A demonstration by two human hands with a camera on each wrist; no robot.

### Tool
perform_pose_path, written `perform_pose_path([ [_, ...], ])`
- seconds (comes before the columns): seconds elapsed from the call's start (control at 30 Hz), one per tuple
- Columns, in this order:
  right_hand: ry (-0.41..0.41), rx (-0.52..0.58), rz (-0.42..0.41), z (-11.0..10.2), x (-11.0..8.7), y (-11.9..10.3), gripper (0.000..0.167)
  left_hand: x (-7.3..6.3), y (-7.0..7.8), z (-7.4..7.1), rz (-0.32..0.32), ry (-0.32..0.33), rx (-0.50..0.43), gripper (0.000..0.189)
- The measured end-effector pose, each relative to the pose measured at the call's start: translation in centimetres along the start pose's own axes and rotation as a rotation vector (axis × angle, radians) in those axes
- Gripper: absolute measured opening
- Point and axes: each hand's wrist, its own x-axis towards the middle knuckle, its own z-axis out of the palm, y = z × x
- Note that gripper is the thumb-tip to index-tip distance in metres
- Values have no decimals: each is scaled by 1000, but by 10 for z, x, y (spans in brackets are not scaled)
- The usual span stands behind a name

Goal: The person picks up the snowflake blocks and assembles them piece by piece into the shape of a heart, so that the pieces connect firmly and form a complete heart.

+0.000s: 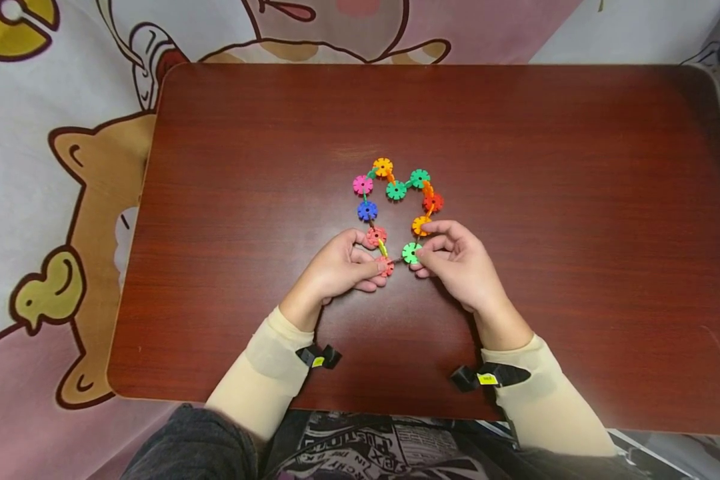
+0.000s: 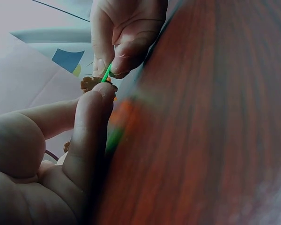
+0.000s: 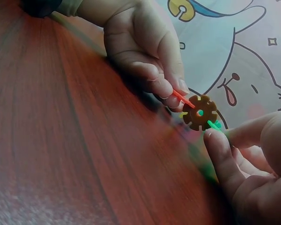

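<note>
A chain of colourful slotted interlocking discs lies on the table, bent into a rough heart-like outline. Its far part has a yellow-orange disc (image 1: pixel 383 167), a pink disc (image 1: pixel 363 185) and a blue disc (image 1: pixel 367 211). At the near end my left hand (image 1: pixel 351 263) pinches a coral-red disc (image 1: pixel 387 267). Opposite it, my right hand (image 1: pixel 459 263) pinches a light green disc (image 1: pixel 411 253) between thumb and fingers. Between the two hands stands a brown disc (image 3: pixel 200 113), face-on in the right wrist view, with the coral and green discs meeting its edges. Fingers partly cover both pinched discs.
The dark red-brown wooden table (image 1: pixel 246 200) extends around the chain on every side. A cartoon-printed cloth (image 1: pixel 12 167) lies beyond its left and far edges. Black straps with small devices (image 1: pixel 321 357) sit on both wrists.
</note>
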Motion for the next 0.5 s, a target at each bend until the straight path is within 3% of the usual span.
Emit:
perform_pose_path([
  [0.5, 11, 4, 6, 5, -1, 2, 41, -3, 1, 2, -3, -27, -25, 34],
])
